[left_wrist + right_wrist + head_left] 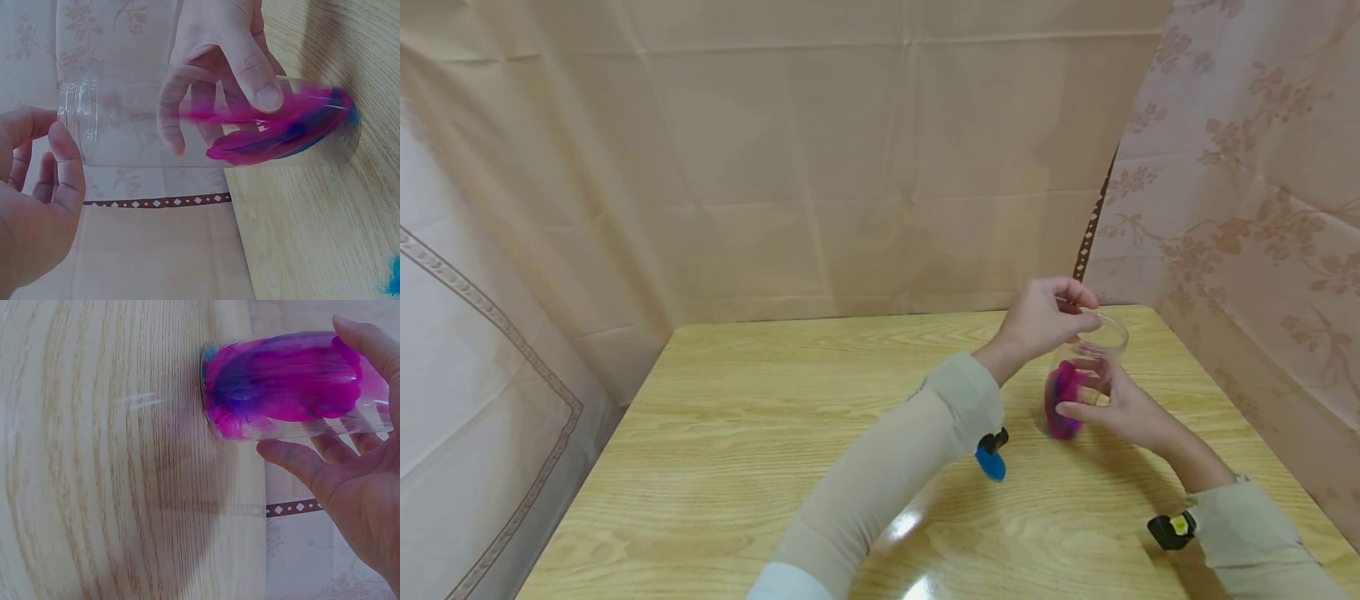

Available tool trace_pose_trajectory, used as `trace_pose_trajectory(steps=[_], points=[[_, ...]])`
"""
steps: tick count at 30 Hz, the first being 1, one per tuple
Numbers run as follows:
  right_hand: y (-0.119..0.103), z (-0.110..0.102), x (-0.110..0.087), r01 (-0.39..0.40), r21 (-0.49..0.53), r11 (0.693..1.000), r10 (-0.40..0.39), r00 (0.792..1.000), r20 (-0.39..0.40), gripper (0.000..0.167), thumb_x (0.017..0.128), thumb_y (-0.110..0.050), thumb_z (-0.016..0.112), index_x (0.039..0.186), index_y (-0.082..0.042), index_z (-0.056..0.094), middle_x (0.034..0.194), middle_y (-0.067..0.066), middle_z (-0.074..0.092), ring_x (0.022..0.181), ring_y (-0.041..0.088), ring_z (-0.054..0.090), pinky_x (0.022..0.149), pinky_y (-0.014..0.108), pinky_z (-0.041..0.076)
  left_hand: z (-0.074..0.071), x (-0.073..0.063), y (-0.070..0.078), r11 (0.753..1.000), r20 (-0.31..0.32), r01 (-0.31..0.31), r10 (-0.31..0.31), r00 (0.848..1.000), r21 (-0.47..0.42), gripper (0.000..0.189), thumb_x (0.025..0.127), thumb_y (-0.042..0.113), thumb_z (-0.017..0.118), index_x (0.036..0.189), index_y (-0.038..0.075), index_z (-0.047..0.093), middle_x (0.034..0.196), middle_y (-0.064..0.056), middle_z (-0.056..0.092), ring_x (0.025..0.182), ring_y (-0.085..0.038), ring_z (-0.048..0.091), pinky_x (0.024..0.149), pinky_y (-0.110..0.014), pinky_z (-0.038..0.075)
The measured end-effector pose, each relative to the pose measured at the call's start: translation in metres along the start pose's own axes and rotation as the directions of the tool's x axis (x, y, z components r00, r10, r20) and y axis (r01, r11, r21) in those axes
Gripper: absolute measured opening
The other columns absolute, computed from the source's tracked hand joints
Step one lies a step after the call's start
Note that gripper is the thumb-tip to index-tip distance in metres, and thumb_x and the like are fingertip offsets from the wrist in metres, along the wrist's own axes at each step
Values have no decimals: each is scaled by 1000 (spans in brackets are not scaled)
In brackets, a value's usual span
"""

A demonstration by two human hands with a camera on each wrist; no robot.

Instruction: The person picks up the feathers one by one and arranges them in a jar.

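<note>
A tall clear plastic jar [1105,354] stands upright on the table at the right, its mouth uncovered. Pink, purple and blue feathers [300,128] fill its lower part, and one pink streak [209,115] inside is blurred. My right hand [1123,408] grips the jar around its side; some of its fingers [334,447] show through the clear wall. At the top, my left hand [1045,317] touches the jar's rim with thumb and fingers loosely bent and a gap between them. Nothing shows between these fingers [65,156].
A blue feather [991,463] lies on the wooden table [737,450], partly behind the left sleeve and wrist camera. A beige curtain [850,167] hangs behind the table, and a flowered cloth [1262,208] hangs along the right side.
</note>
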State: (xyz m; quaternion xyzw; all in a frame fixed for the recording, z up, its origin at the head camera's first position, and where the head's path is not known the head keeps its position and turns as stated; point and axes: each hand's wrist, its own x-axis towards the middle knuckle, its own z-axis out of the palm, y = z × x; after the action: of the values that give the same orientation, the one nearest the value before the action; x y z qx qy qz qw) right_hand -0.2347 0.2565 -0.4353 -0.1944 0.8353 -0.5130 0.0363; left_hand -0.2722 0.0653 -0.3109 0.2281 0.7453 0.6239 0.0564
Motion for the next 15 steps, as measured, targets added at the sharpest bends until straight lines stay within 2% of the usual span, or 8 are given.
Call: trace_pose_trajectory(steps=[6,15], points=[[1,-1,0,9,6,1000,-9,1000,5,90,94,-7,73,157,-13,10,157,28,20,132,61,38,94,80,36,1,1,-1,1000,7,-6,6,1000,12,11,87,1,79,90,5,69,87,2,69,69,-5,61,61,-21,58],[3,-1,1,10,1,1000,-10,1000,7,93,93,-7,74,158,-13,9,156,28,23,131,60,39,96,80,32,1,1,-1,1000,33,6,-6,999,21,11,87,2,79,92,5,70,83,4,66,70,-6,60,62,-20,58]])
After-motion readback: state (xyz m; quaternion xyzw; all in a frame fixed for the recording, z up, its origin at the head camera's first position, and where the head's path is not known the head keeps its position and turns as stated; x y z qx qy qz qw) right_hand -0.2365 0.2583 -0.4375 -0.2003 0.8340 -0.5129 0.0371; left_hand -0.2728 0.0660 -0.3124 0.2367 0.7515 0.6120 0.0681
